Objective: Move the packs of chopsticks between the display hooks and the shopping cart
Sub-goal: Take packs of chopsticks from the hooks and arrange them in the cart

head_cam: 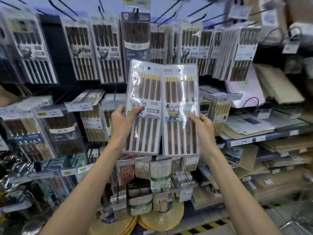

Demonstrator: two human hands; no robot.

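I hold two clear packs of brown, gold-tipped chopsticks upright and side by side in front of the display. My left hand [122,120] grips the left pack [144,92] at its left edge, thumb on the printed label. My right hand [200,125] grips the right pack [180,92] at its right edge. The packs' inner edges overlap slightly. Behind them, many similar packs hang on display hooks [169,11] in rows. At the bottom right corner there is a wire frame [294,224], perhaps the shopping cart; I cannot tell.
Hanging packs [81,51] fill the wall left and right of the held pair. Lower rows of smaller packs [152,184] hang below. Shelves [264,138] with flat mats and boards stand at the right. Round yellow mats [162,219] lie near the floor.
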